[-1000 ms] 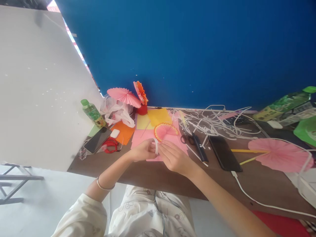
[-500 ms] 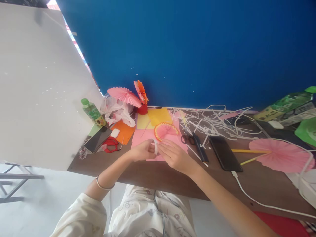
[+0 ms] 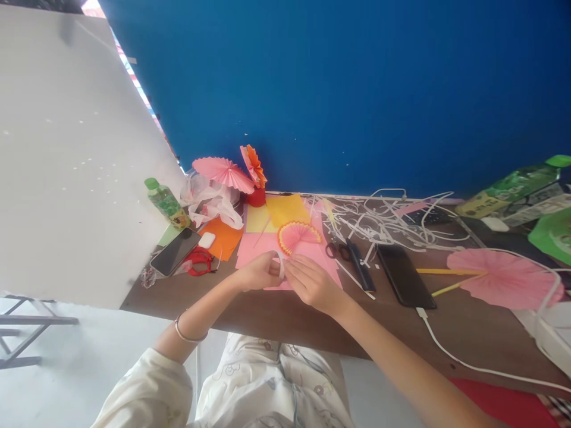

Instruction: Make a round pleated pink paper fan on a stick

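Note:
My left hand (image 3: 256, 274) is closed round a small white roll of tape (image 3: 281, 265) just above a pink paper sheet (image 3: 312, 255) on the brown table (image 3: 285, 321). My right hand (image 3: 312, 284) meets it from the right, fingertips pinched at the roll. A half-open pink and yellow paper fan (image 3: 298, 233) lies on the pink sheet just beyond both hands.
Scissors (image 3: 339, 251), a dark pen and a black phone (image 3: 404, 274) lie to the right, with tangled white strips and cables behind. A large pink fan (image 3: 502, 276) is far right. Left are a phone (image 3: 175, 252), red scissors, orange paper and a green bottle (image 3: 165, 203).

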Tool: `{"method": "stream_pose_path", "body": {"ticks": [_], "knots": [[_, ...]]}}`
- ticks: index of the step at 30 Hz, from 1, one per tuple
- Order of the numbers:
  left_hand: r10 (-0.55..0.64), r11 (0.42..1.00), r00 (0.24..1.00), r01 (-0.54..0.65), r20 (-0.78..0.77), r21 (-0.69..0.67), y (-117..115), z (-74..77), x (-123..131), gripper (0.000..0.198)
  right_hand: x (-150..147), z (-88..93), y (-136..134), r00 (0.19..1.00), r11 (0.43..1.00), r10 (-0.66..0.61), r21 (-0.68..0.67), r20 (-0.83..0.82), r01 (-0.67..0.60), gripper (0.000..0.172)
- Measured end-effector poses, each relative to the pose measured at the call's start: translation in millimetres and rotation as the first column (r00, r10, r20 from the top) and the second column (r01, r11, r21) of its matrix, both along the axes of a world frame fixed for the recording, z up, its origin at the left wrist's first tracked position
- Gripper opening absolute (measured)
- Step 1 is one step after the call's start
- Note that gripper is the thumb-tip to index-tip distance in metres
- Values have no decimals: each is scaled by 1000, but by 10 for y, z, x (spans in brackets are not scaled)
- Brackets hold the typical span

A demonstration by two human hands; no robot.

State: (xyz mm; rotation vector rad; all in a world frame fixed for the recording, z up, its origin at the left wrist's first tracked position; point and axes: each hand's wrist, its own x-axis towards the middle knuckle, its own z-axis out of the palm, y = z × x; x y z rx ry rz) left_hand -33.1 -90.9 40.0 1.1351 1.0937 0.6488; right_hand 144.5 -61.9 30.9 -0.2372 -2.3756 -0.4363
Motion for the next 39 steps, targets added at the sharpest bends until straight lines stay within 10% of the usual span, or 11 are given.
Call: {"method": "stream_pose_path", "body": {"ticks": [25, 39], "knots": [[-78, 944, 995, 95, -66, 317, -122, 43, 44, 27, 62, 159, -45, 971, 896, -98, -445, -218, -10, 18], [-113, 957, 989, 135, -98, 256, -166, 65, 12, 37, 175, 242, 103, 956, 425, -235, -903, -178, -63, 9]]}}
